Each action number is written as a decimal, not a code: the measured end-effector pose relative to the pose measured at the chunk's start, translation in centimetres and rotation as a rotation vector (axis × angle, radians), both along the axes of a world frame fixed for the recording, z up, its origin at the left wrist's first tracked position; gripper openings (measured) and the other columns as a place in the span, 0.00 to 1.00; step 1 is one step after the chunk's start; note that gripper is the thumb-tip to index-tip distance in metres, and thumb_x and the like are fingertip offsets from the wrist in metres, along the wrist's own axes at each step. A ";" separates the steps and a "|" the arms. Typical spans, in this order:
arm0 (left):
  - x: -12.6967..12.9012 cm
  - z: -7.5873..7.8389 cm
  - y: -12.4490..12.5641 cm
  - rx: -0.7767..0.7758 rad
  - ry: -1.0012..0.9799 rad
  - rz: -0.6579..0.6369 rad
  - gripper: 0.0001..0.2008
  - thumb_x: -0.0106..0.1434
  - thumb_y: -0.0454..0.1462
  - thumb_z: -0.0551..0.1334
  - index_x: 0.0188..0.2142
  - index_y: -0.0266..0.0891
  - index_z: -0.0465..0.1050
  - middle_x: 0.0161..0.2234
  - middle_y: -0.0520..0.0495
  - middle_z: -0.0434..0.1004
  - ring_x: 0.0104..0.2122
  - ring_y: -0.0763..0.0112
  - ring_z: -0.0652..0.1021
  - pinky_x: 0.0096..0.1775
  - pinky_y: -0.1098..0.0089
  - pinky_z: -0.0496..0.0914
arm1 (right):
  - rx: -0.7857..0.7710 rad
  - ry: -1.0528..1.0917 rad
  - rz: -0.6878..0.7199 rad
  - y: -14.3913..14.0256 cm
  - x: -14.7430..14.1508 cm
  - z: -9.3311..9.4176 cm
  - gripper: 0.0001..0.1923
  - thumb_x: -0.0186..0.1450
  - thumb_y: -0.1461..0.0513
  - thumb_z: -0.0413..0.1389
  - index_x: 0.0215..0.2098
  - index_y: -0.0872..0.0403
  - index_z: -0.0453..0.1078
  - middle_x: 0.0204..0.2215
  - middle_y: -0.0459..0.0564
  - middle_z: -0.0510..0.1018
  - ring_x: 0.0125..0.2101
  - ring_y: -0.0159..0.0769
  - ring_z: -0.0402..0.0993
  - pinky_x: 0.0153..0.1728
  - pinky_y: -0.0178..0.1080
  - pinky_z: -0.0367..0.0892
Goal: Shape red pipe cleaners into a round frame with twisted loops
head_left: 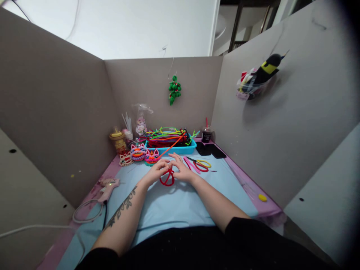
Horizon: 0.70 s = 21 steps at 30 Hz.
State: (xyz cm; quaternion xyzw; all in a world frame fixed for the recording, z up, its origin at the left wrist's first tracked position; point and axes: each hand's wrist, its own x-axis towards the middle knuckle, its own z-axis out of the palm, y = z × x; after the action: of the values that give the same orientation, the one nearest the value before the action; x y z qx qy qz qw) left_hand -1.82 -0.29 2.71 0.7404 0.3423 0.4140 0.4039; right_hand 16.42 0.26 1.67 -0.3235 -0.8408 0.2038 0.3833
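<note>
A red pipe-cleaner ring [167, 184] with strands crossing inside it hangs between my two hands, above the blue cloth. My left hand [156, 171] pinches its upper edge from the left. From the other side, the fingertips of my right hand [181, 170] meet at the same top part; the exact grip of each finger is partly hidden. Just beyond my hands sit several colourful animal-face pieces, such as a pink and orange one [152, 156]. Scissors with red and yellow handles [201, 165] lie right of my right hand, beside a pink tool [194, 165].
A blue tray [174, 150] heaped with colourful pipe cleaners stands at the back. On the left lies a pink glue gun [108, 188] with its cable. Two dark phones [210, 150], a drink cup [206, 135] and a yellow lid [262, 197] are on the right. Grey panels enclose the table.
</note>
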 end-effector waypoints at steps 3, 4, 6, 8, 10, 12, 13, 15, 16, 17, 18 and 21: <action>0.1 0.1 -0.1 -0.008 -0.009 -0.009 0.15 0.56 0.47 0.59 0.25 0.37 0.71 0.43 0.42 0.67 0.49 0.61 0.66 0.50 0.65 0.59 | -0.021 0.004 0.013 0.0 0.0 0.1 0.12 0.47 0.70 0.53 0.29 0.52 0.67 0.57 0.48 0.56 0.61 0.45 0.40 0.57 0.51 0.42; 0.1 0.1 -0.1 -0.014 -0.011 -0.005 0.15 0.56 0.47 0.59 0.25 0.37 0.70 0.43 0.42 0.67 0.48 0.62 0.67 0.49 0.65 0.59 | -0.024 0.008 0.016 -0.1 0.0 0.2 0.11 0.47 0.70 0.53 0.29 0.52 0.67 0.57 0.48 0.56 0.60 0.45 0.41 0.57 0.51 0.42; 0.1 0.1 -0.1 -0.020 -0.016 0.000 0.15 0.56 0.47 0.59 0.24 0.37 0.70 0.44 0.42 0.66 0.47 0.63 0.67 0.48 0.66 0.60 | -0.027 0.020 0.025 -0.2 0.0 0.3 0.09 0.48 0.69 0.53 0.28 0.53 0.67 0.56 0.49 0.57 0.60 0.44 0.43 0.57 0.50 0.42; 0.1 0.0 -0.1 -0.024 -0.016 -0.003 0.15 0.56 0.47 0.59 0.24 0.37 0.69 0.44 0.43 0.66 0.45 0.64 0.68 0.48 0.67 0.61 | -0.035 0.036 0.034 -0.2 0.0 0.3 0.09 0.48 0.69 0.54 0.28 0.53 0.67 0.55 0.49 0.58 0.59 0.44 0.44 0.57 0.50 0.43; 0.1 0.0 0.0 -0.031 -0.021 -0.011 0.15 0.56 0.47 0.58 0.25 0.36 0.69 0.44 0.43 0.66 0.44 0.65 0.69 0.47 0.67 0.61 | -0.051 0.072 0.051 -0.1 0.0 0.2 0.12 0.48 0.69 0.54 0.31 0.52 0.68 0.55 0.50 0.58 0.59 0.44 0.46 0.57 0.49 0.43; -0.1 -0.1 0.1 -0.027 -0.028 -0.014 0.15 0.57 0.47 0.58 0.26 0.36 0.69 0.44 0.43 0.66 0.42 0.66 0.69 0.46 0.67 0.62 | -0.086 0.145 0.084 0.1 0.1 0.0 0.14 0.50 0.69 0.54 0.35 0.51 0.68 0.55 0.50 0.59 0.58 0.43 0.49 0.57 0.48 0.46; -0.1 -0.1 0.1 -0.015 -0.030 -0.011 0.15 0.57 0.47 0.57 0.26 0.36 0.69 0.44 0.43 0.66 0.43 0.65 0.69 0.47 0.66 0.62 | -0.110 0.194 0.103 0.2 0.1 0.0 0.14 0.52 0.68 0.53 0.38 0.51 0.68 0.55 0.50 0.59 0.57 0.42 0.51 0.56 0.47 0.47; -0.3 0.0 0.1 0.023 -0.023 -0.006 0.15 0.58 0.46 0.57 0.27 0.36 0.69 0.44 0.43 0.66 0.47 0.64 0.67 0.49 0.65 0.60 | -0.151 0.292 0.121 0.5 0.3 -0.1 0.12 0.57 0.65 0.50 0.39 0.51 0.68 0.53 0.51 0.62 0.56 0.40 0.54 0.56 0.46 0.49; -0.3 0.1 0.1 0.042 -0.014 -0.007 0.14 0.58 0.46 0.57 0.27 0.37 0.69 0.45 0.43 0.66 0.49 0.63 0.66 0.50 0.65 0.59 | -0.161 0.326 0.116 0.6 0.4 -0.1 0.11 0.60 0.64 0.49 0.39 0.51 0.69 0.52 0.51 0.63 0.55 0.39 0.56 0.56 0.46 0.49; -0.3 0.1 0.1 0.058 -0.003 -0.014 0.14 0.58 0.46 0.57 0.28 0.37 0.70 0.45 0.42 0.65 0.51 0.62 0.65 0.50 0.64 0.59 | -0.162 0.343 0.109 0.6 0.5 0.0 0.11 0.61 0.63 0.48 0.39 0.51 0.69 0.51 0.51 0.64 0.55 0.39 0.57 0.56 0.45 0.50; -0.3 0.1 0.0 0.070 0.008 -0.026 0.13 0.58 0.45 0.57 0.28 0.37 0.70 0.47 0.42 0.64 0.52 0.61 0.63 0.51 0.64 0.58 | -0.158 0.344 0.104 0.7 0.5 0.1 0.10 0.62 0.62 0.48 0.39 0.51 0.70 0.51 0.51 0.64 0.55 0.39 0.57 0.56 0.45 0.50; -0.3 0.1 -0.1 0.091 0.034 -0.071 0.13 0.58 0.45 0.58 0.29 0.38 0.72 0.49 0.42 0.62 0.52 0.61 0.63 0.52 0.63 0.57 | -0.143 0.291 0.121 0.6 0.6 0.2 0.09 0.60 0.60 0.52 0.38 0.50 0.71 0.50 0.50 0.65 0.54 0.39 0.58 0.56 0.45 0.51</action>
State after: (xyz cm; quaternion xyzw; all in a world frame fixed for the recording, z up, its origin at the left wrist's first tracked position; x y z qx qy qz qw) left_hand -2.15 -0.37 2.85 0.7768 0.3034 0.4018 0.3782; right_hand 17.07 0.85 1.90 -0.2657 -0.7779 0.3303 0.4638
